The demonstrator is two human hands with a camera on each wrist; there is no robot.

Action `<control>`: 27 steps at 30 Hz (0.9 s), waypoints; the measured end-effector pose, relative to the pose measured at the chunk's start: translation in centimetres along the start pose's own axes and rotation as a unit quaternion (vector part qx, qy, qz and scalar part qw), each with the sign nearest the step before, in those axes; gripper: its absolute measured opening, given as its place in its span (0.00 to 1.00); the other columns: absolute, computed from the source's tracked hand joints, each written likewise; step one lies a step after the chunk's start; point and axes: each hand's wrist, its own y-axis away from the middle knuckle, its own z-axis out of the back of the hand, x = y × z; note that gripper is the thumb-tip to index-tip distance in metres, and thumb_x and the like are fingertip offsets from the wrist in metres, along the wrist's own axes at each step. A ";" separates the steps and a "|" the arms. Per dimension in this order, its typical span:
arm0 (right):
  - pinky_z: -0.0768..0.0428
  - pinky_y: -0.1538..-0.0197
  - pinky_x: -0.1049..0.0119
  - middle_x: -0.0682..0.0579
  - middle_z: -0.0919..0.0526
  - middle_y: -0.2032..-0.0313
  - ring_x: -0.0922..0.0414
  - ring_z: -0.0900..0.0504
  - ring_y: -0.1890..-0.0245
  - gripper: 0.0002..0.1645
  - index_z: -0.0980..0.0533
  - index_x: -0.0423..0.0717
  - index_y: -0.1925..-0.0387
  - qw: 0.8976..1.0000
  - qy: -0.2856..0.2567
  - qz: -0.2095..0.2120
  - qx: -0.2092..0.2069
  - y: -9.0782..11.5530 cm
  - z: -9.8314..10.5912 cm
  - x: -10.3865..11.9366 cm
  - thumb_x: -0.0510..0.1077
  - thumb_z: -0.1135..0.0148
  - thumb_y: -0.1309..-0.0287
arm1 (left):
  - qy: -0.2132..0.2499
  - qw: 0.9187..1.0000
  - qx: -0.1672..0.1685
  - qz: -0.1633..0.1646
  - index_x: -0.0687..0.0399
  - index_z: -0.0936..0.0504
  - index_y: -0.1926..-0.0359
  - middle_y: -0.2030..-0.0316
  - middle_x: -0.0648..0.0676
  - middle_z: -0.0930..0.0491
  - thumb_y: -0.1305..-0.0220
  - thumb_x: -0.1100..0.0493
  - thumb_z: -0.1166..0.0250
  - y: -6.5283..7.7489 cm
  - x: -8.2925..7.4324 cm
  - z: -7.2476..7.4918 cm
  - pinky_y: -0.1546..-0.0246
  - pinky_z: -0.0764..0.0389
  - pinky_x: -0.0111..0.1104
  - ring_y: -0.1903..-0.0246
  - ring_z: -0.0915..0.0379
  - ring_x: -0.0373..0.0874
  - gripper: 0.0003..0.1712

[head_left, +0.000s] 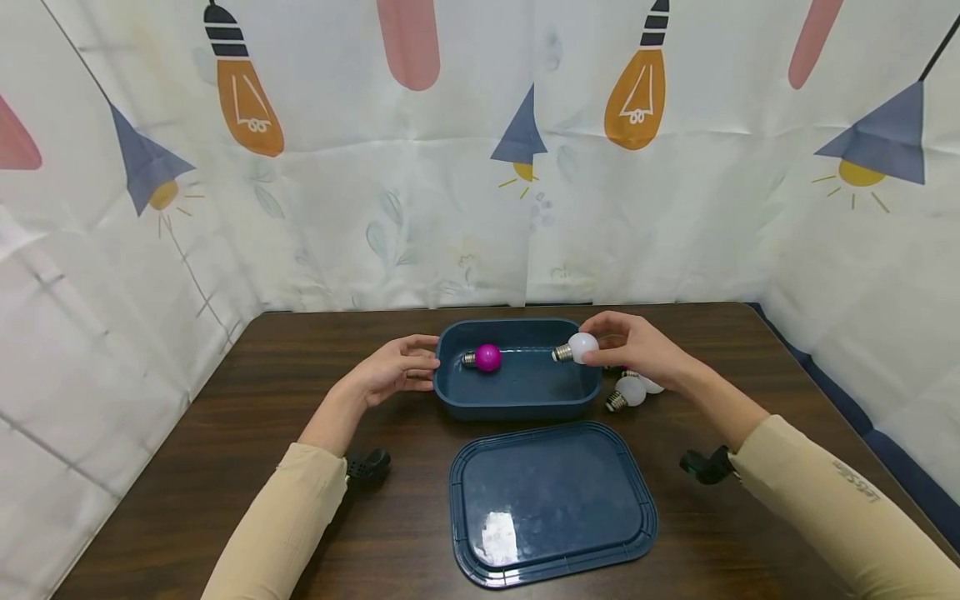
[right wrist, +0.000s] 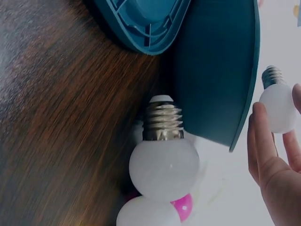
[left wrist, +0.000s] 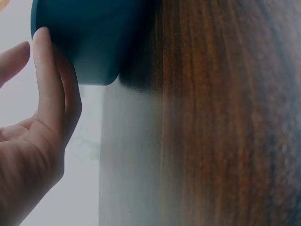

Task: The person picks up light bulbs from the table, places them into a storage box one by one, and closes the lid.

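Note:
A dark blue plastic box [head_left: 517, 412] stands near the back of the table, with a magenta light bulb [head_left: 488, 358] lying inside at its left. My left hand [head_left: 393, 367] touches the box's left end with fairly straight fingers; in the left wrist view a fingertip [left wrist: 43, 35] meets the outside near the rim. Above the box's right end, my right hand [head_left: 637, 343] pinches a white light bulb [head_left: 582, 345] by its globe, its metal screw base pointing left. White bulbs [head_left: 632, 390] lie on the table beside the box, and a magenta bulb [right wrist: 182, 207] shows partly behind them.
A dark blue lid [head_left: 555, 500] lies on the brown wooden table [head_left: 360, 533] in front of the box. A white curtain [head_left: 322, 225] printed with lamps hangs behind the table and along both sides.

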 end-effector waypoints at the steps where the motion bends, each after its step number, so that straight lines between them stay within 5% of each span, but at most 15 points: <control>1: 0.20 0.44 0.42 0.40 0.21 0.45 0.45 0.20 0.46 0.28 0.26 0.40 0.39 1.000 0.001 0.003 0.001 -0.1 -0.1 0.0 0.41 0.26 0.38 | 0.001 1.000 0.001 0.001 0.63 0.43 0.23 0.39 0.72 0.28 0.25 0.67 0.40 0.0 0.0 0.0 0.52 0.14 0.40 0.57 0.16 0.48 0.36; 27: 0.23 0.41 0.41 0.40 0.23 0.43 0.44 0.21 0.45 0.27 0.26 0.39 0.39 1.000 0.003 0.002 0.022 -2.2 -3.2 0.3 0.41 0.27 0.37 | 0.009 1.000 0.006 0.005 0.63 0.44 0.23 0.41 0.71 0.26 0.28 0.70 0.39 -0.3 0.1 0.0 0.55 0.13 0.38 0.60 0.16 0.45 0.38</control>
